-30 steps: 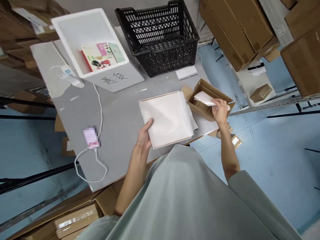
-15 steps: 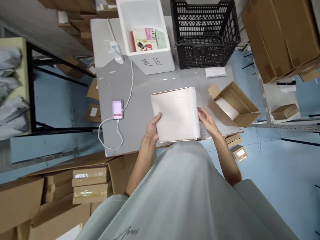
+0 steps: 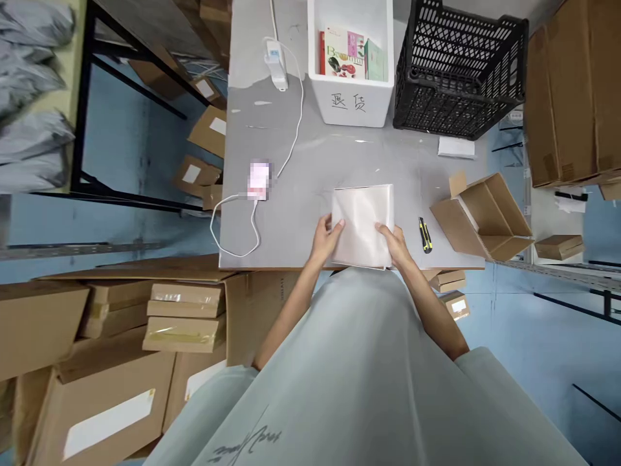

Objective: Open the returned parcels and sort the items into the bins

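A pale, flat, film-wrapped package [image 3: 363,223] is held at the front edge of the grey table [image 3: 286,223]. My left hand [image 3: 326,239] grips its left side, the thumb on the top face. On its right side my right hand [image 3: 394,244] grips it the same way, thumb on top and fingers partly hidden. A black and yellow utility knife [image 3: 425,235] lies to the right of my right hand. Beyond it stands an open cardboard box [image 3: 490,217] with something white inside.
A white bin [image 3: 352,103] with books and a black crate [image 3: 460,77] stand at the back. A phone [image 3: 259,180] with white cables lies left, near a power strip [image 3: 276,65]. Cartons [image 3: 184,317] are stacked at the lower left.
The camera view has shifted. The package looks smaller and is turned straighter. My right hand has moved from its side edge to a thumb-on-top grip. The knife now shows on the table.
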{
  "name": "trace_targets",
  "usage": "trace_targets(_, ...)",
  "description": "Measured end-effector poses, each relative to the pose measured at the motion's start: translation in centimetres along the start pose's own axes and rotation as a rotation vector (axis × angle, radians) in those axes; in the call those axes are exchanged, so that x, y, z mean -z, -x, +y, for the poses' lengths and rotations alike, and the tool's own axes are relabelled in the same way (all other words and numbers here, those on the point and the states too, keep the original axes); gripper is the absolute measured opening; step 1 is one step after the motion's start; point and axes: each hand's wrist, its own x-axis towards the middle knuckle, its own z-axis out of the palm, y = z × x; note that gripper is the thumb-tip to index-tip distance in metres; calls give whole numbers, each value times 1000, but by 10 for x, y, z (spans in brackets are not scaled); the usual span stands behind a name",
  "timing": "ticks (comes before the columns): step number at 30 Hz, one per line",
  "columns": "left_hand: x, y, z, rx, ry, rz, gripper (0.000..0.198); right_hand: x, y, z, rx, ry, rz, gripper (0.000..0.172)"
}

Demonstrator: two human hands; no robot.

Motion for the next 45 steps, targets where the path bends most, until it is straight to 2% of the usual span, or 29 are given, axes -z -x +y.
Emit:
trace_targets(1, -3, 2, -3, -93, -67, 36, 77, -3, -2, 4, 34, 80, 40, 54)
trace_targets(2, -6, 5, -5, -155, -102, 15, 78, -7, -3, 9, 70, 176, 67, 52)
trace_targets(4, -16, 12, -10, -181, -98, -147, 78, -15, -5, 20, 144, 373, 74, 47)
trace_targets(6, -26, 17, -14, -137, -78, -261, 80, -24, -7, 34, 224, 510, 25, 45)
trace_targets(9, -32, 14, -23, -102, -58, -217, 77, -30, -10, 59, 318, 544, -100, 65)
trace_targets(11, -30, 8, -31, -107, -82, -173, 59, -28, -15, 75, 303, 485, -180, 72)
trace_targets(13, -25, 0, -40, -98, -170, -129, 40, -23, -24, 90, 238, 430, -206, 68)
trace_targets(15, -22, -6, -49, -70, -257, -101, 28, -20, -35, 100, 175, 430, -157, 64)
trace_targets(18, -23, -11, -62, -52, -292, -131, 25, -19, -53, 109, 106, 532, -12, 67)
trace_targets(21, -24, -15, -72, -46, -312, -105, 22, -19, -67, 113, 83, 642, 22, 64)
trace_targets(24, -21, -23, -77, -5, -331, 18, 22, -15, -74, 113, 126, 673, -37, 38)
trace_targets(26, -15, -30, -78, 26, -306, 73, 22, -10, -76, 113, 149, 681, -32, 27)
trace_targets(28, -9, -36, -75, 47, -255, 74, 20, -3, -78, 112, 157, 686, 8, 33)
trace_targets(31, -1, -42, -67, 31, -208, 19, 18, 7, -81, 110, 144, 710, 28, 68)
trace_targets(32, 0, -43, -63, 15, -209, 2, 18, 9, -82, 108, 146, 736, 10, 71)
trace_targets(36, 3, -43, -51, -23, -219, -25, 20, 14, -81, 102, 191, 868, -40, 39)
trace_targets(40, 1, -41, -46, -17, -209, -35, 22, 10, -69, 97, 255, 978, -30, 54)
trace_targets(41, 0, -40, -45, -17, -208, -27, 22, 8, -65, 97, 285, 1005, -47, 51)
trace_targets(43, -1, -38, -44, -10, -204, -7, 21, 7, -60, 96, 348, 1021, -91, 32)
trace_targets(45, 0, -37, -43, 13, -190, 6, 21, 11, -60, 96, 376, 947, -115, 20)
